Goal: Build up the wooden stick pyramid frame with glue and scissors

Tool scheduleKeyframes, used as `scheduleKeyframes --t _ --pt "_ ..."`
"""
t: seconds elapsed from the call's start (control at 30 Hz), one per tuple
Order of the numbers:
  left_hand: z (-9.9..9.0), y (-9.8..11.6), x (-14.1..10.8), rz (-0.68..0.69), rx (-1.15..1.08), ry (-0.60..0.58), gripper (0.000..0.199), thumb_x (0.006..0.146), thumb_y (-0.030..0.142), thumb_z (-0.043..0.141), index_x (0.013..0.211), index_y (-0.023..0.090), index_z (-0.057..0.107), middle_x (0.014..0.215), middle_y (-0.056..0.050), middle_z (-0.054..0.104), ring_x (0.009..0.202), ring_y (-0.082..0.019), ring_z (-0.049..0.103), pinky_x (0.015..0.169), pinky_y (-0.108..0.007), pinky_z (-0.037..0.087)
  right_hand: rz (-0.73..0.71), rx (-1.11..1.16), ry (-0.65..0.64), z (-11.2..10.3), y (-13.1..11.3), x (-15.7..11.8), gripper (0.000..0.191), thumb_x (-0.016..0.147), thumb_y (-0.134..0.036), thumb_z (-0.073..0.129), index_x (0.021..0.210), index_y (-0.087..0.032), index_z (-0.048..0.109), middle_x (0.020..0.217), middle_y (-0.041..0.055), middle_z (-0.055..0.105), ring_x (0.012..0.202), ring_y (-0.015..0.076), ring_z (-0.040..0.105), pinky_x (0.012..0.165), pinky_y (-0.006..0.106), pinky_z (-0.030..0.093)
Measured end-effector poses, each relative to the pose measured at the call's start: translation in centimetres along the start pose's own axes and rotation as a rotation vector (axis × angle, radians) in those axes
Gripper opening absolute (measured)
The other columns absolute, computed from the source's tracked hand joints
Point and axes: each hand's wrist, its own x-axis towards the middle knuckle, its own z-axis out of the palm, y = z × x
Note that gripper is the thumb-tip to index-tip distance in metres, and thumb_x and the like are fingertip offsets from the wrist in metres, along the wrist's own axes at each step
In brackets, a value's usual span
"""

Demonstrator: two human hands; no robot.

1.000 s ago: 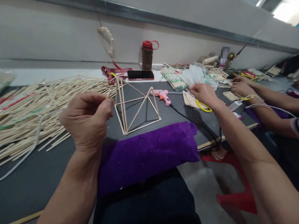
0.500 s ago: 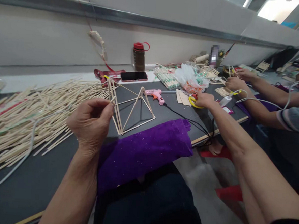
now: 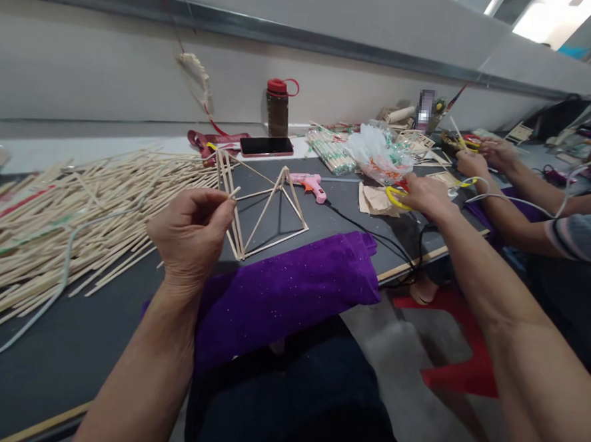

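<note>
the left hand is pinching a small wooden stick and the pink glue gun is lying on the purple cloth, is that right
Not quite: the head view shows the pink glue gun lying on the dark tabletop, beyond the purple cloth. The left hand is indeed pinching a small wooden stick.

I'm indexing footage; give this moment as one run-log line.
left hand: pinching thin stick | right hand: at yellow-handled tool, grip unclear | stick frame: standing on table | pink glue gun: lying beside frame
</note>
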Motion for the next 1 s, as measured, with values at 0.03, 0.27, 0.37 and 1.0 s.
scheduleKeyframes --t 0.03,0.27,0.37,1.0 --pt "0.0 0.0 0.0 -0.005 0.001 -0.007 0.009 0.073 0.025 0.072 0.077 0.017 0.074 0.059 0.003 0.064 0.050 -0.008 0.057 0.057 -0.024 0.049 0.027 0.034 0.017 0.1 -0.3 0.1 0.063 0.090 -0.055 0.055 0.135 -0.011 0.057 0.113 0.0250 0.071 0.105 0.0394 0.068 0.079 0.041 0.051" --pt "0.0 -0.4 -0.1 0.005 -0.027 -0.002 0.011 0.073 0.025 0.073 0.080 0.017 0.075 0.061 0.002 0.066 0.050 -0.009 0.057 0.055 -0.025 0.048 0.114 0.380 0.157 2.8 -1.0 1.3 0.067 0.081 -0.041 0.066 0.143 -0.016 0.055 0.118 0.0191 0.071 0.107 0.0378 0.067 0.086 0.044 0.051" --pt "0.0 -0.4 -0.1 0.010 -0.019 -0.005 0.009 0.074 0.024 0.073 0.079 0.017 0.075 0.062 0.003 0.067 0.050 -0.008 0.057 0.056 -0.024 0.049 0.069 0.531 0.156 4.0 -1.4 1.9 0.066 0.080 -0.036 0.065 0.142 -0.016 0.056 0.119 0.0147 0.072 0.102 0.0316 0.068 0.085 0.039 0.052" --pt "0.2 -0.4 -0.4 0.007 0.008 -0.069 0.008 0.075 0.023 0.075 0.081 0.018 0.075 0.065 0.002 0.069 0.052 -0.008 0.058 0.055 -0.023 0.048 -0.163 0.323 0.048 6.5 -0.7 0.0 0.065 0.086 -0.043 0.061 0.148 -0.026 0.052 0.120 0.0086 0.073 0.106 0.0301 0.067 0.079 0.034 0.047"
